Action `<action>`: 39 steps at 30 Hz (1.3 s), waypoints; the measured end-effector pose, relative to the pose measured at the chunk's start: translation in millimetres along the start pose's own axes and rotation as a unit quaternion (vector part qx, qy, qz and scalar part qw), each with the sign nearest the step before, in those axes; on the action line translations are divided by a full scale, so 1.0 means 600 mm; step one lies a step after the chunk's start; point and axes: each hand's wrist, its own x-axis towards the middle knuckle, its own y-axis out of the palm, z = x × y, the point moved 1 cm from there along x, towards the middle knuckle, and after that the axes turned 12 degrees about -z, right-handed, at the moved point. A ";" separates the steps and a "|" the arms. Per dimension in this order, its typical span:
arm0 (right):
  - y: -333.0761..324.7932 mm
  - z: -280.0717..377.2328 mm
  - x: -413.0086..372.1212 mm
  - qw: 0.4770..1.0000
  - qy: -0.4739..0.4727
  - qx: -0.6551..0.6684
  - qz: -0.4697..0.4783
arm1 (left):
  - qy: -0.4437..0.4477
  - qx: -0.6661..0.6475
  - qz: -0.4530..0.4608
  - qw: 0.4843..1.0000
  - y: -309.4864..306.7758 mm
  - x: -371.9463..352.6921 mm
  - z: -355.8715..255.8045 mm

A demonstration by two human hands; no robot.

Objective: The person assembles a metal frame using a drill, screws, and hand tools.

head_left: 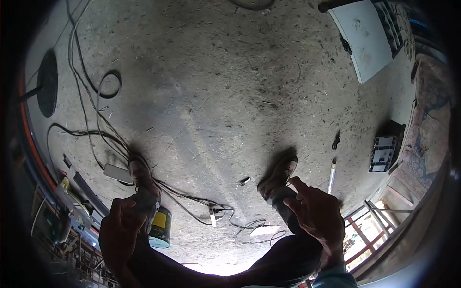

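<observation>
My left hand (pixel 119 233) hovers over my left leg at the lower left, its fingers loosely curled with a gap to the thumb; I see nothing in it. Nearest to it is a dark can with a yellow label (pixel 160 222), standing on the floor beside my foot. My right hand (pixel 317 213) hangs above my right shin, thumb and fingers apart and holding nothing. A small dark object (pixel 245 181) lies on the floor between my shoes. To the right of my right shoe lies a slim light-coloured stick (pixel 332 176).
Cables (pixel 98 122) run along the left, past my left shoe to a small pale-and-dark block (pixel 213 217). A round-based stand (pixel 47 84) is at far left. On the right are a compartmented case (pixel 383 154), a pale panel (pixel 367 41) and a patterned fabric (pixel 432 129).
</observation>
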 end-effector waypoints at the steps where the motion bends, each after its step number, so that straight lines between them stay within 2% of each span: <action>1: -0.008 -0.020 0.012 0.999 0.028 -0.038 0.022 | 0.021 0.042 -0.010 0.999 0.016 -0.010 -0.014; 2: -0.012 -0.040 0.023 0.999 0.005 -0.038 0.017 | 0.040 0.084 -0.021 0.995 0.028 -0.019 -0.026; 4: -0.015 -0.084 0.050 0.994 0.032 -0.083 0.071 | 0.076 0.070 -0.040 0.994 0.051 -0.029 -0.035; 5: -0.017 -0.104 0.068 0.994 0.006 -0.084 0.069 | 0.084 0.040 -0.041 0.995 0.064 -0.033 -0.047; 7: -0.011 -0.139 0.093 0.995 -0.025 -0.080 0.045 | 0.081 -0.014 -0.037 0.996 0.092 -0.051 -0.070; 10: -0.005 -0.177 0.136 0.998 0.006 -0.051 0.022 | 0.115 -0.084 -0.060 0.988 0.133 -0.049 -0.097; 12: 0.008 -0.197 0.157 0.998 -0.004 -0.066 -0.003 | 0.131 -0.070 -0.106 0.983 0.161 -0.038 -0.076; 16: 0.044 -0.196 0.178 0.996 0.035 -0.073 -0.025 | 0.081 -0.052 -0.141 0.985 0.211 -0.004 -0.069; 18: 0.057 -0.190 0.150 0.999 0.032 -0.008 -0.019 | 0.071 -0.112 -0.140 0.981 0.242 0.009 -0.072; 20: 0.046 -0.156 0.117 0.998 0.042 0.037 -0.025 | 0.054 -0.187 -0.195 0.961 0.292 0.022 -0.066; 22: 0.009 -0.108 0.086 0.996 0.029 0.081 0.001 | -0.058 -0.390 -0.180 0.901 0.341 -0.002 -0.070; 23: -0.018 -0.080 0.076 0.994 0.024 0.103 -0.004 | -0.009 -0.312 -0.246 0.918 0.358 -0.018 -0.077; 24: -0.055 -0.054 0.072 0.992 0.018 0.124 -0.010 | 0.040 -0.232 -0.309 0.922 0.330 -0.049 -0.121; 25: -0.091 -0.035 0.071 0.991 0.016 0.130 -0.018 | 0.037 -0.291 -0.308 0.905 0.312 -0.072 -0.172; 26: -0.134 -0.010 0.070 0.985 0.019 0.169 -0.038 | 0.033 -0.346 -0.306 0.886 0.243 -0.136 -0.261; 29: -0.251 0.053 0.073 0.945 0.028 0.304 -0.116 | 0.187 -0.222 -0.377 0.880 0.031 -0.255 -0.491; 30: -0.315 0.075 0.078 0.927 0.033 0.350 -0.129 | 0.169 -0.402 -0.330 0.837 -0.105 -0.262 -0.639; 31: -0.331 0.075 0.081 0.927 0.046 0.351 -0.128 | 0.283 -0.486 -0.368 0.740 -0.205 -0.275 -0.736; 33: -0.365 0.072 0.096 0.938 0.065 0.321 -0.109 | 0.397 -0.471 -0.380 0.690 -0.408 -0.290 -0.933; 34: -0.370 0.064 0.100 0.939 0.083 0.317 -0.103 | 0.475 -0.503 -0.397 0.603 -0.494 -0.299 -1.044; 35: -0.365 0.056 0.110 0.950 0.102 0.281 -0.095 | 0.541 -0.423 -0.420 0.593 -0.567 -0.276 -1.151; 36: -0.359 0.047 0.122 0.958 0.122 0.244 -0.089 | 0.580 -0.420 -0.340 0.610 -0.621 -0.256 -1.260; 37: -0.350 0.034 0.131 0.959 0.148 0.228 -0.085 | 0.615 -0.332 -0.340 0.630 -0.661 -0.219 -1.370; 38: -0.356 0.024 0.141 0.962 0.181 0.198 -0.053 | 0.595 -0.212 -0.325 0.704 -0.683 -0.181 -1.467; 39: -0.372 0.019 0.142 0.952 0.219 0.207 -0.051 | 0.593 -0.095 -0.310 0.737 -0.684 -0.160 -1.537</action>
